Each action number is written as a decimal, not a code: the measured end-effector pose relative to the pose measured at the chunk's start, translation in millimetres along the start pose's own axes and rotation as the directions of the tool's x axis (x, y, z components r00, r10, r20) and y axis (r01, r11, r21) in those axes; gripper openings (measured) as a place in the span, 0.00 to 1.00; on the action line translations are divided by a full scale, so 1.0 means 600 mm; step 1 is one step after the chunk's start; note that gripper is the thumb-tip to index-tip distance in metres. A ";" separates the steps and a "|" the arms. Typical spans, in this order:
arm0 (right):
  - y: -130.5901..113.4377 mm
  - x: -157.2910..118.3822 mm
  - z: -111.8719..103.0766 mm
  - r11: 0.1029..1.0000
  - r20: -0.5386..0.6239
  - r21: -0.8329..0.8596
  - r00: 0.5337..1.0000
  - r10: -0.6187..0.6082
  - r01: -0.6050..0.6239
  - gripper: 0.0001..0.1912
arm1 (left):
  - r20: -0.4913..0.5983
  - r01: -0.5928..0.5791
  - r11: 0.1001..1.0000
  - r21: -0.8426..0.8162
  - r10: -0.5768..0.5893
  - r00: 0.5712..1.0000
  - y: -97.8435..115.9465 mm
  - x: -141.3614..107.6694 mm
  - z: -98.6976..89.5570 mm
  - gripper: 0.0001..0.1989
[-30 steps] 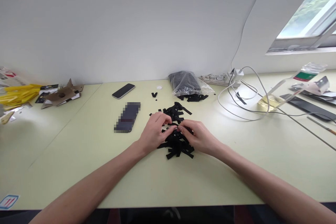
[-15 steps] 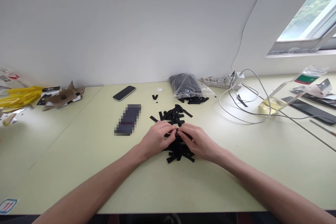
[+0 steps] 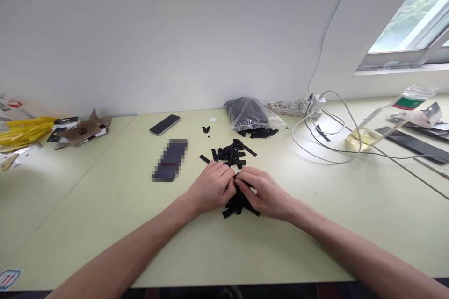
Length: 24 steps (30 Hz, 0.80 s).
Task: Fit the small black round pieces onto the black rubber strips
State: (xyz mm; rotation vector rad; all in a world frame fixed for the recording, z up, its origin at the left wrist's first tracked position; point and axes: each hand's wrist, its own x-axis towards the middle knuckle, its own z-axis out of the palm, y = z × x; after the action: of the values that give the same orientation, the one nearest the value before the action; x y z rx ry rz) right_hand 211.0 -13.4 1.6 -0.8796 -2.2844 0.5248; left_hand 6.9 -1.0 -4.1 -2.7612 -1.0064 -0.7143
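Observation:
My left hand [image 3: 214, 188] is closed, its thumb and forefinger meeting my right fingertips above a heap of black strips. My right hand [image 3: 266, 192] is closed too, pinching a black strip [image 3: 253, 190] that is mostly hidden by the fingers. Just below and between the hands lies one pile of short black strips [image 3: 239, 204], partly covered. Beyond the fingertips a second pile of black strips [image 3: 230, 152] spreads out, some with tiny light dots on them.
A clear plastic bag [image 3: 247, 114] packed with black pieces leans by the wall. Left of it lie a phone [image 3: 164, 124] and a pixelated dark object [image 3: 170, 161]. White cables [image 3: 328, 162] and a power strip [image 3: 287, 107] are at right. Cardboard scraps [image 3: 82, 131] and yellow plastic [image 3: 28, 130] sit far left.
My left fingers have curled in more tightly and the hand has rolled slightly over the strip. My right hand stays almost in place. The view has shifted a little.

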 end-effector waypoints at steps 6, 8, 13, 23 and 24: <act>0.005 0.001 0.000 0.999 0.026 0.018 0.999 0.032 -0.032 0.15 | 0.059 0.061 0.989 -0.133 -0.054 0.997 -0.004 -0.003 0.008 0.12; 0.008 0.002 -0.001 0.999 0.047 0.023 0.998 0.045 -0.046 0.16 | 0.078 0.092 0.977 -0.195 -0.078 0.994 -0.005 -0.003 0.010 0.12; 0.009 0.004 -0.007 0.997 0.073 0.050 0.996 0.059 -0.063 0.15 | 0.086 0.164 0.937 -0.310 -0.145 0.986 -0.008 -0.001 0.005 0.12; 0.014 0.010 -0.042 0.979 0.010 0.064 0.981 0.195 -0.195 0.14 | 0.120 0.125 0.937 -0.327 -0.089 0.989 -0.007 -0.002 -0.008 0.17; 0.014 0.010 -0.042 0.982 0.036 0.068 0.984 0.176 -0.179 0.14 | 0.108 0.151 0.929 -0.339 -0.122 0.987 -0.006 -0.002 -0.009 0.16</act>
State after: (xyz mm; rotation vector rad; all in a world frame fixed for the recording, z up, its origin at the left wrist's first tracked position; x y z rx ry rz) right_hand 228.5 0.0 17.5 -1.0525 -2.2106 0.6971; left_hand 1.7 -0.3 -0.2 -3.0658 -1.2050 -0.8773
